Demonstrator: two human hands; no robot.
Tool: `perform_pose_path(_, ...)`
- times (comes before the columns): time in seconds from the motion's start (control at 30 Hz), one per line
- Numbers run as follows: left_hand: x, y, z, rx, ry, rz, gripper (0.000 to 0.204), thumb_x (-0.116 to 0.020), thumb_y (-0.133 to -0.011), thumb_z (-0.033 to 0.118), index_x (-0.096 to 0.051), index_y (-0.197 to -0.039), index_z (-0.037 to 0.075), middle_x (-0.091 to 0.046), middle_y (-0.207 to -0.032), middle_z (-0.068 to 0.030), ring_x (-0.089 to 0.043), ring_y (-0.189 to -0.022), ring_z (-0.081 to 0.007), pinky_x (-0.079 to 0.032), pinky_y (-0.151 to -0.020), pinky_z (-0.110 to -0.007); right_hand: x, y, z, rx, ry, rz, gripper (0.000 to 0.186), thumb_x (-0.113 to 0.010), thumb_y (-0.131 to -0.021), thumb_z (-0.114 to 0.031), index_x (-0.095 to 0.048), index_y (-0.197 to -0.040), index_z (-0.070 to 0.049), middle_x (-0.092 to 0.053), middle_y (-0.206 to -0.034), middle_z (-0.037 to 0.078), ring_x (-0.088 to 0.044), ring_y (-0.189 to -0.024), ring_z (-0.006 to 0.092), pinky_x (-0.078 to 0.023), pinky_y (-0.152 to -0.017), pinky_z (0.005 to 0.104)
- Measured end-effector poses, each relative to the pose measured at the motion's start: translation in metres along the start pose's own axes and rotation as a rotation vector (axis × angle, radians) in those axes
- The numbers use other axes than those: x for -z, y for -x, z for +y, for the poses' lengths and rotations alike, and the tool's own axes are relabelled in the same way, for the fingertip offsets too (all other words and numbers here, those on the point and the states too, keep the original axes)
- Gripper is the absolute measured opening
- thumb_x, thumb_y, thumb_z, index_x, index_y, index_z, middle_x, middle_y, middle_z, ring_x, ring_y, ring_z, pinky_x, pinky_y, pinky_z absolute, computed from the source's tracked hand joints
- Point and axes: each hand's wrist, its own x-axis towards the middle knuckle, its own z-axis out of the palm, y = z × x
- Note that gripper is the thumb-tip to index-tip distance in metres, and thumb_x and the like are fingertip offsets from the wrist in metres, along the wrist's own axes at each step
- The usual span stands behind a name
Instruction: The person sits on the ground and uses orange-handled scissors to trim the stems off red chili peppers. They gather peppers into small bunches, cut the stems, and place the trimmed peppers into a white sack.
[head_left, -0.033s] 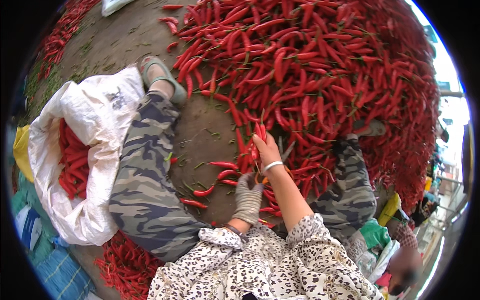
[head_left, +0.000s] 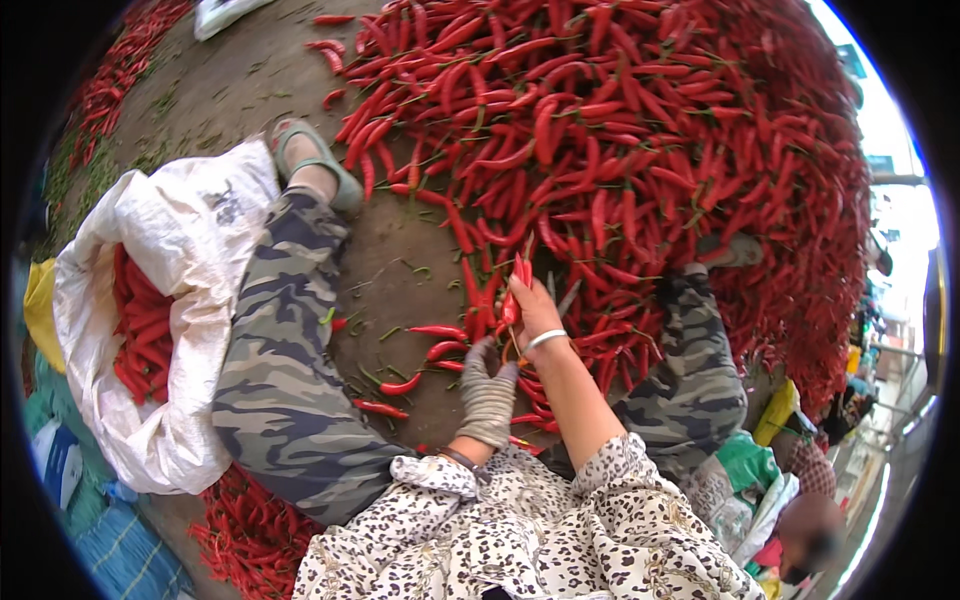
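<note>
My right hand [head_left: 538, 308], bare with a pale bangle at the wrist, is closed around a few red chili peppers [head_left: 512, 302]. Beside its knuckles show the grey blades of scissors [head_left: 569, 296]; orange handles appear below the palm, and how the scissors are held is hidden. Just below and left is my left hand [head_left: 489, 395] in a grey knitted glove, its thumb and fingers apart near the peppers' lower ends. Nothing shows in its grasp. Loose chili peppers [head_left: 437, 331] with green stems lie on the ground left of the hands.
A big heap of red chili peppers [head_left: 620, 130] spreads ahead and right, between my outstretched legs. On the left stands a white woven sack [head_left: 205, 215] with peppers inside. More peppers [head_left: 255, 530] lie behind it. A person [head_left: 808, 480] is at the lower right.
The whole view has shifted slightly, so the heap and sack sit a little farther left. Both hands keep nearly the same pose, with the peppers still in my right hand.
</note>
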Motion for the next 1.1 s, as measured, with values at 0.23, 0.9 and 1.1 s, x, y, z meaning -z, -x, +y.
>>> perform_pose_path(0.23,0.001,0.008,0.028,-0.464,-0.555,-0.193,0.047,-0.062,-0.076,0.017,-0.050,-0.121,0.010,-0.047,-0.123,-0.0160,-0.045,-0.113,-0.0299,-0.036,-0.097,-0.034,0.040,0.060,0.038,-0.367,-0.525,0.100,0.025,-0.050,-0.089,-0.031,-0.056,-0.099,-0.009,-0.061,-0.092,0.007,-0.058,-0.084,0.0243,-0.048,-0.079,0.0399)
perform_pose_path(0.9,-0.005,-0.005,0.029,0.272,0.623,-0.232,0.029,-0.068,-0.076,0.007,-0.054,-0.101,0.008,-0.058,-0.087,-0.0019,-0.057,-0.077,-0.0136,-0.050,-0.069,-0.025,0.020,0.116,-0.032,0.361,1.448,-0.416,0.032,-0.052,-0.083,-0.022,-0.054,-0.104,0.001,-0.055,-0.106,0.021,-0.052,-0.099,0.0333,-0.041,-0.086,0.0394)
perform_pose_path(1.1,0.001,0.018,0.066,0.374,0.430,-0.342,0.033,-0.067,-0.076,0.012,-0.050,-0.105,0.007,-0.056,-0.077,-0.0015,-0.054,-0.056,-0.0106,-0.045,-0.047,-0.022,0.041,0.041,-0.122,0.683,1.300,-0.037,0.038,-0.062,-0.077,-0.026,-0.056,-0.106,-0.002,-0.057,-0.107,0.018,-0.054,-0.099,0.0309,-0.043,-0.086,0.0370)
